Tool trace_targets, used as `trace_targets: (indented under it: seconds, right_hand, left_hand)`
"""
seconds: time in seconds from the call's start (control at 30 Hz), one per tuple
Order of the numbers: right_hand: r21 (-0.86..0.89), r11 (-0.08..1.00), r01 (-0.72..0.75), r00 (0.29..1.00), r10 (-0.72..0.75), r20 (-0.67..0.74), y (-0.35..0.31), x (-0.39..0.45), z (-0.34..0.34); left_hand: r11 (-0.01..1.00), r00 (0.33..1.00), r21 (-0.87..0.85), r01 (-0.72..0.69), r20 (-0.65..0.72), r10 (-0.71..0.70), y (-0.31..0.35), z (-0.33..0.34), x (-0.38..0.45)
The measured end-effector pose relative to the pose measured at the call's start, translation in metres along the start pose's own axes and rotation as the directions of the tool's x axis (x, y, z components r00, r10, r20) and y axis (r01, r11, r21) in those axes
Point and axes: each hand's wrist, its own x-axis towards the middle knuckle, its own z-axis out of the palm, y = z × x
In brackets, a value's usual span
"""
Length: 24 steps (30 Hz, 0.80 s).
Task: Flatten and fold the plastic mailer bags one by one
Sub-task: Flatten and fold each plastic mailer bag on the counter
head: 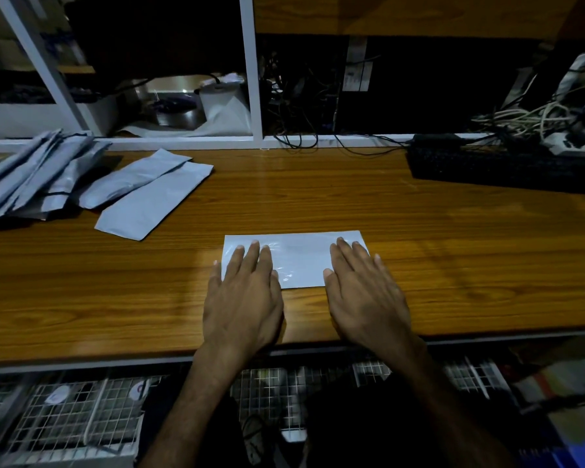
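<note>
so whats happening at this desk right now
A person is pressing a flat pale grey plastic mailer bag against the brown wooden desk. The left hand lies flat on its left end and the right hand on its right end, fingers straight. More grey plastic mailer bags lie piled at the far left.

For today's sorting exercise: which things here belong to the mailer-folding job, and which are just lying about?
Job: flat white plastic mailer under left hand and right hand; pile of grey plastic mailers.
Lying about: black keyboard; tangled white cables.
</note>
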Motion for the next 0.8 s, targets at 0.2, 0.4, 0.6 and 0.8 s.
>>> trace_targets:
  seconds: [0.2,0.4,0.6,0.8]
  right_hand:
    - [-0.019,1.0,-0.024,0.999,0.024,0.032,0.013,-0.001,-0.008]
    - [-0.053,0.996,-0.073,0.996,0.075,0.048,0.032,0.001,-0.014]
    - [-0.059,0.993,-0.101,0.993,0.104,0.049,0.054,0.001,-0.022]
    - [0.123,0.986,-0.113,0.99,0.123,-0.073,0.067,0.001,-0.027]
  left_hand:
    - [0.999,0.999,0.037,0.034,0.014,-0.035,-0.02,-0.004,0.0]
    - [0.997,0.997,0.001,0.075,0.024,-0.075,-0.042,-0.007,-0.006]
    - [0.996,0.995,-0.004,0.092,0.042,-0.092,-0.059,-0.013,-0.01]
    - [0.991,0.991,-0.098,0.085,-0.092,-0.095,-0.071,-0.02,-0.013]
